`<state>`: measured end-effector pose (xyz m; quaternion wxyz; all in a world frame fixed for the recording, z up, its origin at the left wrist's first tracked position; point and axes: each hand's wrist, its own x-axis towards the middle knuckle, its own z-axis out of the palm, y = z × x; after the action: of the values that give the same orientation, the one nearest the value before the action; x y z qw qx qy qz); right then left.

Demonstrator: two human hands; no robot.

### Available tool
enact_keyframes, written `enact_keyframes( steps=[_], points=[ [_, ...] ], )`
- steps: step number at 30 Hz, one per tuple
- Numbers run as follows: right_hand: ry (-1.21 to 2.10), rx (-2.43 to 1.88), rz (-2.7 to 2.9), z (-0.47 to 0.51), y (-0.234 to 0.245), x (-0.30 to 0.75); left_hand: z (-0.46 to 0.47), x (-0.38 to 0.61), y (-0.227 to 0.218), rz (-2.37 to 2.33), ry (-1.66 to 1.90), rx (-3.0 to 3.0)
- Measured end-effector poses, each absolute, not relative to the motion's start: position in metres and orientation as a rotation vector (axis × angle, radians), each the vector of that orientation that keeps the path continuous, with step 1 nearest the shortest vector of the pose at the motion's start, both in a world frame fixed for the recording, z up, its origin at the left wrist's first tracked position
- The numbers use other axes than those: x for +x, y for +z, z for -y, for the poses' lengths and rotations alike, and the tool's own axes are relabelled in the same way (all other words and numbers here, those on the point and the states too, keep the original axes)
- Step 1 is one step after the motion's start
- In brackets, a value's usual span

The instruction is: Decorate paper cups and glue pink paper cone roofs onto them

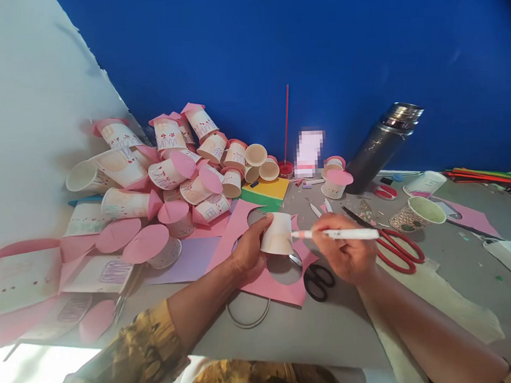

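My left hand (247, 249) grips a white paper cup (277, 234) lying on its side over a pink paper sheet (280, 283) with round holes cut out of it. My right hand (345, 252) pinches a white marker pen (337, 233), its pink tip touching the side of the cup. Black-handled scissors (317, 280) lie on the pink sheet just under my right hand. Red-handled scissors (396, 248) lie just to the right of that hand.
A heap of decorated paper cups with pink lids (170, 172) fills the left of the grey table (329, 329). A dark steel flask (382, 143) leans at the back right by a blue wall. Loose cups (416, 214), a yellow-green block (266, 192) and a wire ring (249, 316) lie around.
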<state>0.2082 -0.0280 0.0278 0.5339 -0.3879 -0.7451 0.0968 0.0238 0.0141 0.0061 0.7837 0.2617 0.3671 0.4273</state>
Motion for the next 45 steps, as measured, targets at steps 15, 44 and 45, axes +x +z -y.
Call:
enact_keyframes(
  steps=[15,44,45],
  points=[
    [1.012,-0.998,1.079,0.013,0.019,0.211,-0.021,0.017,0.011,-0.653,0.847,0.472],
    [1.236,-0.970,1.212,0.012,0.009,0.205,-0.019,0.020,0.007,-0.749,0.921,0.482],
    [1.206,-0.997,1.244,0.012,0.009,0.204,-0.019,0.021,0.006,-0.755,0.922,0.489]
  ],
)
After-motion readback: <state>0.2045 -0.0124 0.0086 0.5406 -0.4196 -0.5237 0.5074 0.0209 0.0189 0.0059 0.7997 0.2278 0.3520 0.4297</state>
